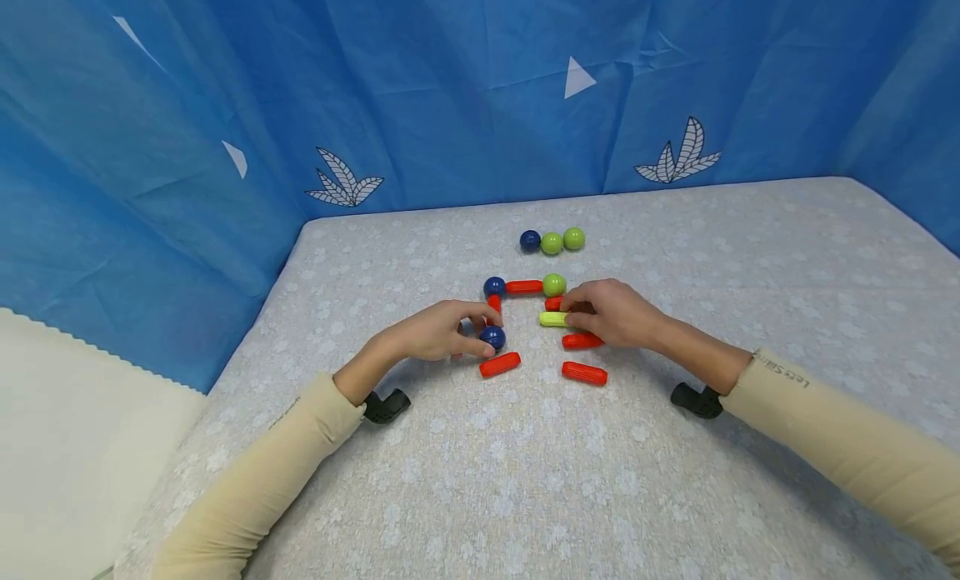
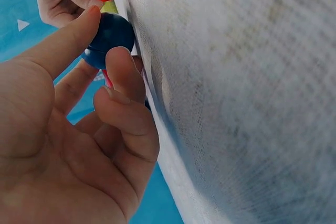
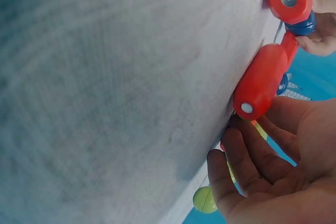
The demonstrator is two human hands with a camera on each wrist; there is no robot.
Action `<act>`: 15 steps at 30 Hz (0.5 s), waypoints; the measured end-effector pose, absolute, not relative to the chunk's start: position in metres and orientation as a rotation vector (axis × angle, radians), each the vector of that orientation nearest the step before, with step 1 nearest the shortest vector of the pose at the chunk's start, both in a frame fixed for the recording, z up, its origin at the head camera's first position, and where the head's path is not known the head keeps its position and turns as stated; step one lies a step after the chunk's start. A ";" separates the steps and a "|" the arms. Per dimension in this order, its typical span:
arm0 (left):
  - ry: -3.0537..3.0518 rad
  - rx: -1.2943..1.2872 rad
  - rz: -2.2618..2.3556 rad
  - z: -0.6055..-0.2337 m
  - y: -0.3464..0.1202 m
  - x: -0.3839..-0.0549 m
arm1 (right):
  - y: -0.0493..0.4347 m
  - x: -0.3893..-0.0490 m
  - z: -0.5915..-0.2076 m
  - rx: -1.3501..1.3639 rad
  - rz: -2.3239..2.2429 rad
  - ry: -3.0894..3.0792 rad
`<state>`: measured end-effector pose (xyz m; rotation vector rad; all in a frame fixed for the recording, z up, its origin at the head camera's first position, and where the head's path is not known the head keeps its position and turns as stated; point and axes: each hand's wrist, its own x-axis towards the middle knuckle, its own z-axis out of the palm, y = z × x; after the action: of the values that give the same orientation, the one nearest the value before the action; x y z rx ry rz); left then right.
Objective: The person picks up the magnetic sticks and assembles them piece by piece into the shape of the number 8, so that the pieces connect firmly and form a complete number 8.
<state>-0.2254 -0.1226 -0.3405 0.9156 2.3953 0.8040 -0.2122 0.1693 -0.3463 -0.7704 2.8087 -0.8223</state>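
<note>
My left hand (image 1: 438,332) pinches a dark blue ball (image 1: 492,338) between thumb and fingers, close over the table. From that ball a red rod (image 1: 494,303) runs back to another blue ball (image 1: 495,287). A second red rod (image 1: 524,287) links that one to a green ball (image 1: 554,285). My right hand (image 1: 617,313) holds the right end of a yellow-green rod (image 1: 552,319) with thumb and fingers. Just behind it a red rod (image 1: 553,303) is partly covered by the fingers. In the right wrist view a red rod (image 3: 261,80) with a metal end hides the fingertips.
Nearer me lie loose red rods (image 1: 584,373), one of them (image 1: 500,364) beside the left thumb and another (image 1: 582,341) under the right hand. Behind stand a blue ball (image 1: 530,241) and two green balls (image 1: 552,243). A blue curtain (image 1: 465,97) borders the patterned tablecloth (image 1: 480,480).
</note>
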 end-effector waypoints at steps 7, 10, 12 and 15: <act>2.401 0.902 0.795 -0.340 -0.122 -0.225 | 0.170 -0.212 -0.348 -0.785 -0.832 2.805; 2.402 0.898 0.792 -0.340 -0.122 -0.225 | 0.170 -0.212 -0.348 -0.796 -0.854 2.832; 2.401 0.897 0.793 -0.340 -0.122 -0.225 | 0.170 -0.211 -0.348 -0.806 -0.883 2.850; 2.401 0.897 0.794 -0.340 -0.122 -0.225 | 0.170 -0.210 -0.346 -0.809 -0.924 2.869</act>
<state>-0.2254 -0.1219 -0.3398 0.8966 2.4008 0.7945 -0.2096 0.1697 -0.3465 -0.8087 2.8691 -0.9243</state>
